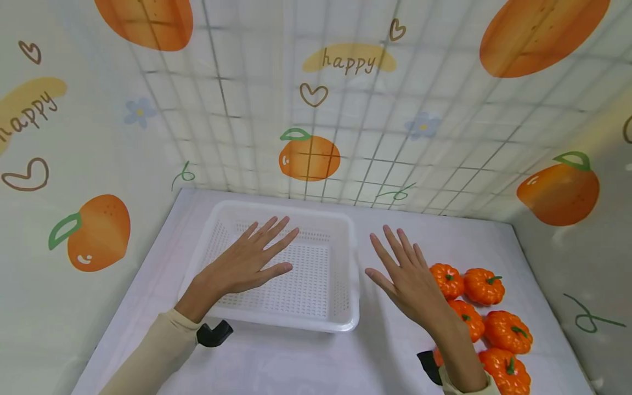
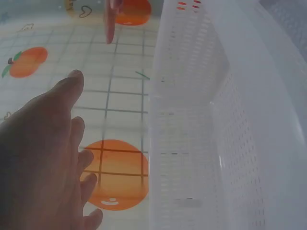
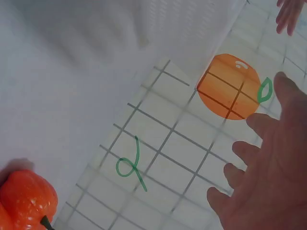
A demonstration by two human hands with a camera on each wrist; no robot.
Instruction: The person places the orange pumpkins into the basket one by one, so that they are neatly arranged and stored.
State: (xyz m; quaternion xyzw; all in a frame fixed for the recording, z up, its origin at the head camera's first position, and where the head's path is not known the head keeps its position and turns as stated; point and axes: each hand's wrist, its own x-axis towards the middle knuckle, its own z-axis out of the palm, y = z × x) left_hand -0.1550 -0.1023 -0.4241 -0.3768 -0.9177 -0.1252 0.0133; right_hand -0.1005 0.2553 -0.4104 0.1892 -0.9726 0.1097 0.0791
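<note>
My left hand [image 1: 249, 258] hovers over the white plastic basket [image 1: 353, 263], its fingers spread and nothing in its grasp. To the right of the basket, my right hand [image 1: 407, 280] is held above the table, fingers also spread and holding nothing. Several small orange pumpkins [image 1: 484, 286] with green stems lie nearest to the right hand, some partly hidden behind its wrist and forearm. In the left wrist view the basket's perforated wall [image 2: 192, 134] stands beside the left hand [image 2: 43, 148]. One pumpkin [image 3: 29, 199] shows at the lower left of the right wrist view.
A pale cloth [image 1: 276, 362] covers the table. Behind it rises a curtain [image 1: 257, 99] printed with oranges, hearts and the word happy, over a wire grid. Similar printed curtains flank the left and right sides. Black straps sit by both wrists.
</note>
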